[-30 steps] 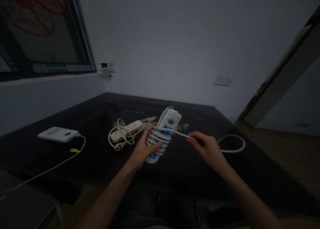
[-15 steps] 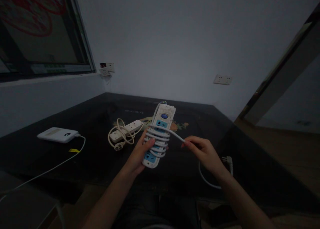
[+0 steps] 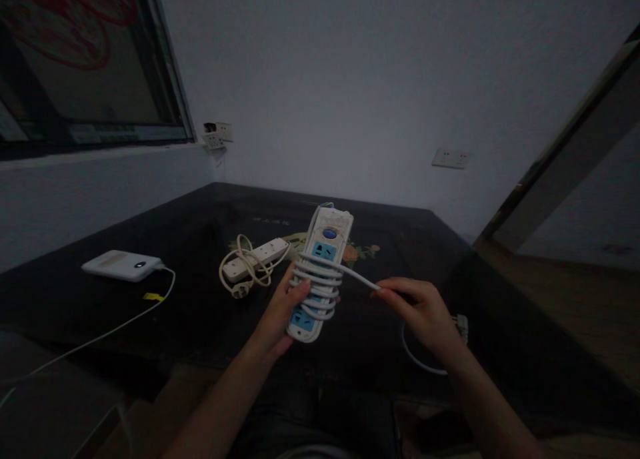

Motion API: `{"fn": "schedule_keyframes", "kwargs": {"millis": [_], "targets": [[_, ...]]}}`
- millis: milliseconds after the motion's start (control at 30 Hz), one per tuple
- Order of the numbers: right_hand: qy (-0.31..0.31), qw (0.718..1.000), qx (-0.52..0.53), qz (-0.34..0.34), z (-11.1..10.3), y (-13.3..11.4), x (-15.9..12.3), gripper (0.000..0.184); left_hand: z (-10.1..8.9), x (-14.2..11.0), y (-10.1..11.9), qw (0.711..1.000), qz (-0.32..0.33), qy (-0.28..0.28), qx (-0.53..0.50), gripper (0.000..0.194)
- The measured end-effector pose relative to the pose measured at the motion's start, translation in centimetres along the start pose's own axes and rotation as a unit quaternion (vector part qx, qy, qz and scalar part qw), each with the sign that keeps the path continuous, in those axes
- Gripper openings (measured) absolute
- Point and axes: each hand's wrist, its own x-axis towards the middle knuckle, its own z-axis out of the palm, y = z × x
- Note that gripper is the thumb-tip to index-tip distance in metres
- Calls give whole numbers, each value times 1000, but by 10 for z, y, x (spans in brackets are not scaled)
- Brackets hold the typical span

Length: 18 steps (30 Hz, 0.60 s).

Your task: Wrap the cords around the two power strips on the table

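Observation:
My left hand (image 3: 278,314) grips a white power strip (image 3: 320,267) with blue sockets, held tilted above the dark table (image 3: 210,312). Its white cable (image 3: 345,271) is coiled several times around the strip's middle. My right hand (image 3: 423,312) pinches the free stretch of that cable just right of the strip. The rest of the cable loops down below my right hand and ends in a plug (image 3: 461,324) by my right wrist.
A second, cream power strip (image 3: 253,259) with its bundled cord lies on the table behind my left hand. A white power bank (image 3: 123,265) with a white lead (image 3: 100,339) sits at the left. Wall sockets (image 3: 450,158) are on the far wall.
The strip has been raised more upright, with more cable wound round it. The loose loop on the table has shortened, and the plug has been drawn in close to my right wrist.

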Motion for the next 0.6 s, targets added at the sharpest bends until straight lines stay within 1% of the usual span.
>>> {"fn": "schedule_keyframes", "kwargs": {"millis": [100, 200, 300, 333, 400, 467, 567, 600], "targets": [[-2, 1000, 25, 3, 2, 5, 3, 21, 2, -9, 3, 1000, -7, -24, -7, 75], [-15, 999, 41, 4, 3, 6, 3, 22, 2, -19, 7, 998, -19, -54, -2, 79], [-36, 999, 38, -8, 2, 3, 1, 25, -1, -28, 8, 994, -41, -100, -9, 81], [-53, 998, 36, -17, 1, 2, 1, 27, -2, -30, 9, 991, -49, -123, -11, 79], [-105, 993, 38, -35, -2, 0, 1, 29, -5, -35, 10, 983, -62, -173, 1, 75], [-162, 985, 39, -40, -7, -1, 3, 29, -7, -37, 12, 975, -59, -212, 34, 76], [-245, 969, 36, -8, -14, -3, 12, 26, -8, -36, 20, 958, -45, -258, 113, 78], [-292, 956, 42, 8, -15, -3, 18, 26, -7, -34, 23, 949, -43, -277, 148, 77]]}}
